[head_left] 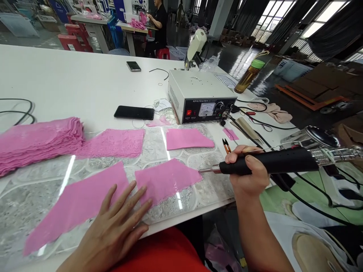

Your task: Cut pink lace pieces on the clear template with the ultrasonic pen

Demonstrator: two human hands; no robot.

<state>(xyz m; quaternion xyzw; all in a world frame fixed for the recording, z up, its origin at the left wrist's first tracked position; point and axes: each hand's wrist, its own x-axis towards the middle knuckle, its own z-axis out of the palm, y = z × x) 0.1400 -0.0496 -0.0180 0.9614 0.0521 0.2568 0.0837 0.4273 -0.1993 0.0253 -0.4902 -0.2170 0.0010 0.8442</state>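
Ideally, the left hand (pixel 116 223) (flat, grasping nothing) steadies the near pink pieces (pixel 170 179); the right hand (pixel 251 179), clasping the black handpiece (pixel 286 161), guides its tip (pixel 206 170) lightly.

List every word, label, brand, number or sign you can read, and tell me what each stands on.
"超声波" opens the title line on the white control box; its middle characters are too small to be sure of.
"RS-500" ends that line; the last letters are unclear.
Captions around the red switch and the meter: too small.
White triangle sign on the blue bin; no words readable.
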